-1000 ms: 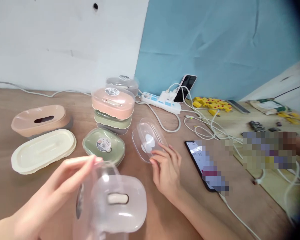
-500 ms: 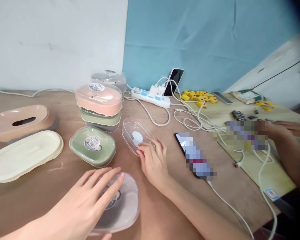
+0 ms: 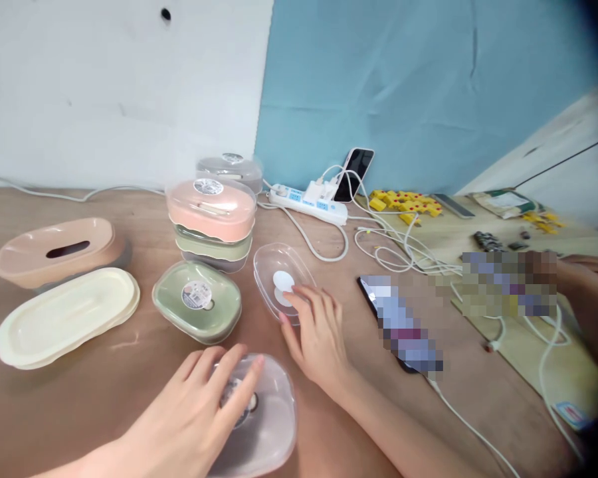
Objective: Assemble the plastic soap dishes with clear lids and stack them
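Observation:
My left hand (image 3: 194, 398) lies with fingers stretched over a grey-lilac plastic box with a clear lid (image 3: 272, 425), partly covering its round sticker. My right hand (image 3: 319, 332) has its fingers apart at the near edge of a clear plastic lid (image 3: 262, 269) with a white round sticker. Just beyond my left hand sits a green box with a clear lid (image 3: 224, 295). Behind it stands a stack of lidded boxes, the pink box (image 3: 209, 222) above green and grey ones.
At left are a peach cover with an oval slot (image 3: 20, 262) and a cream tray-like piece (image 3: 24, 335). A phone (image 3: 369, 292) with a cable lies right of my hand. A power strip (image 3: 303, 204) stands behind. Another person's arm (image 3: 588, 285) reaches in at far right.
The whole view has shifted, so things sit a little further right and lower. Both hands stay by the same boxes; my right fingers shift slightly at the clear lid.

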### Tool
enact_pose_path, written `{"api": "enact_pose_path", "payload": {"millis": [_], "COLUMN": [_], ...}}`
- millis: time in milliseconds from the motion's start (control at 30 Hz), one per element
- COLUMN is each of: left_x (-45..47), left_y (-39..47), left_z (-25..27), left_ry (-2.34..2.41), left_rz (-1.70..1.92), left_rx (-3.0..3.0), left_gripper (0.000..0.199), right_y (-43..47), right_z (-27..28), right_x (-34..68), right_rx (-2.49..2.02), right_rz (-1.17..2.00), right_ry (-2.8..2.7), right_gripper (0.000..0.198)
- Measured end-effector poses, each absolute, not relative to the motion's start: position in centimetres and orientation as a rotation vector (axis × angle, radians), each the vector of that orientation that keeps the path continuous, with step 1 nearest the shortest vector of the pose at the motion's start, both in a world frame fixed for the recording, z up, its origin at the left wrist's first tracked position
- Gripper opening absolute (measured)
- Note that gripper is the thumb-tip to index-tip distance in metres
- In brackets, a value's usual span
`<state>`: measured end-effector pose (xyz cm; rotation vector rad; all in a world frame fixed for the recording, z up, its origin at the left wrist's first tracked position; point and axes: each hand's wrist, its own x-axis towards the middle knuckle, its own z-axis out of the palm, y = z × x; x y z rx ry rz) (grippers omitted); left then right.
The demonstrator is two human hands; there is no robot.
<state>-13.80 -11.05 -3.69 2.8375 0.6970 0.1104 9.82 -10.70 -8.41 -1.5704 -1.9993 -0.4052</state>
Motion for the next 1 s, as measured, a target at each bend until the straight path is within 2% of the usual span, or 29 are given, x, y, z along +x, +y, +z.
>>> {"api": "enact_pose_path", "payload": {"millis": [133, 400, 567, 767, 1000], "left_x": [-13.3, -15.7, -17.3, -16.9, -18.6], "left_y": [-11.1, -11.2, -6.9, -0.2, 0.5], "left_z": [-3.8, -3.2, 1.2, 2.2, 1.5], "left_ry": [0.747, 0.756, 0.981, 0.796, 0.656], "left_rz": [0.083, 0.202, 0.377, 0.14, 0.197], "left_rx": [2.941, 2.995, 2.935, 2.995, 3.171], "left_gripper": [0.074, 0.074, 0.098, 0.086, 0.086], "right_y": [-11.1, -11.8, -11.7, -11.7, -12.0], "right_z": [-8.2, -8.6, -8.6, -8.6, -8.6], "right_x": [9.6, 9.0, 9.1, 9.0, 8.9], "right_rx": [-1.383, -1.169, -1.129, -1.127, -1.087], "right_rz": [-0.46, -0.387, -0.369, -0.387, -0.312], "right_ry": [-1.919, -1.911, -1.923, -1.995, -2.073], "right_gripper": [0.037, 0.041, 0.038, 0.038, 0.035]}}
